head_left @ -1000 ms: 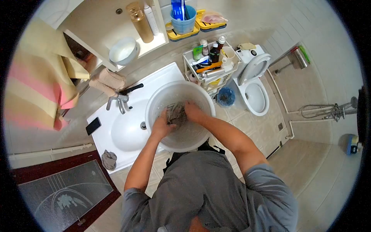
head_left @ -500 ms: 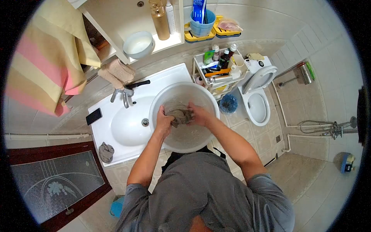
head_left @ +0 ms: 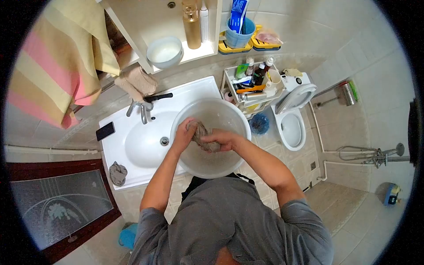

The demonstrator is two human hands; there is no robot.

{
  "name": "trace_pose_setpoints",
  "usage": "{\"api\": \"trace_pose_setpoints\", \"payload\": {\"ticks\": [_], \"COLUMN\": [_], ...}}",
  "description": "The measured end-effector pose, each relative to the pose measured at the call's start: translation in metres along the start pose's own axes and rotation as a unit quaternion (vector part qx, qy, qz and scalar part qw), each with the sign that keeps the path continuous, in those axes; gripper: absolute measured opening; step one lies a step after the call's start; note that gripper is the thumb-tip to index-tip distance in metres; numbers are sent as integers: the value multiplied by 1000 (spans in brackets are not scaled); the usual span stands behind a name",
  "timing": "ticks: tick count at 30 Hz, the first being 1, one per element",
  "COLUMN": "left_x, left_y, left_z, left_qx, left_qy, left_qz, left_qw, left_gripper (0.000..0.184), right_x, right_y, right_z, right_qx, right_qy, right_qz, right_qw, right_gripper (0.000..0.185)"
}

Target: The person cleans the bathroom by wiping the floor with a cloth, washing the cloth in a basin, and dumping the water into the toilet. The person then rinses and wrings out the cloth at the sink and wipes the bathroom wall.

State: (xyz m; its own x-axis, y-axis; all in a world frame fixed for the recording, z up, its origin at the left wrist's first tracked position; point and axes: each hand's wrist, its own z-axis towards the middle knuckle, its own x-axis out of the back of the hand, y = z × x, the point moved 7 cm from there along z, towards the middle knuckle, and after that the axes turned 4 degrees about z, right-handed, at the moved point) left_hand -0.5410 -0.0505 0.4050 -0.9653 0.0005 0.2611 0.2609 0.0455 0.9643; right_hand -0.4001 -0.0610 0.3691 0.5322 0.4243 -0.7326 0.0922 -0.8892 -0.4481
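A large pale basin [head_left: 212,164] with cloudy water in it sits at the right end of the washbasin counter. Over the water, my left hand [head_left: 183,134] grips one end of a wet, bunched grey-brown cloth [head_left: 201,132]. The fingers of my right hand [head_left: 223,139] are wrapped around the cloth's other end. Its exact kind cannot be made out from the folds. Another crumpled grey cloth [head_left: 118,173] lies on the counter's front left corner.
Left of the basin is the white sink [head_left: 141,148] with a faucet [head_left: 143,112]; a phone [head_left: 105,131] lies on its left edge. A shelf cart [head_left: 254,95] with bottles, a blue bin [head_left: 259,124] and a toilet [head_left: 292,128] stand to the right.
The cloth has turned and bunched between my hands. My right hand has come lower and inward, while my left hand has shifted slightly up and left. The view has tilted a little.
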Motion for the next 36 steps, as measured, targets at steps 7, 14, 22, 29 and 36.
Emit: {"api": "trace_pose_setpoints", "payload": {"ticks": [7, 14, 22, 29, 36], "left_x": [-10, -31, -32, -42, -53], "left_y": [-8, -65, 84, 69, 51], "left_z": [20, 15, -38, -24, -21], "left_qx": [31, 148, -212, -190, -6], "left_qy": [-7, 7, -83, -138, -148], "left_qz": [91, 294, 418, 530, 566], "left_qw": [995, 944, 880, 815, 811], "left_gripper": [39, 50, 55, 45, 22], "right_x": [-25, 1, 28, -9, 0], "right_y": [-29, -26, 3, -17, -22], "right_z": [-12, -1, -18, -33, -10], "right_qx": [48, 210, -56, -53, 214], "right_qy": [126, 279, 136, 121, 165], "right_qz": [-313, -632, -82, -425, -665], "right_qw": [940, 692, 986, 896, 696], "right_gripper": [38, 29, 34, 28, 19]}}
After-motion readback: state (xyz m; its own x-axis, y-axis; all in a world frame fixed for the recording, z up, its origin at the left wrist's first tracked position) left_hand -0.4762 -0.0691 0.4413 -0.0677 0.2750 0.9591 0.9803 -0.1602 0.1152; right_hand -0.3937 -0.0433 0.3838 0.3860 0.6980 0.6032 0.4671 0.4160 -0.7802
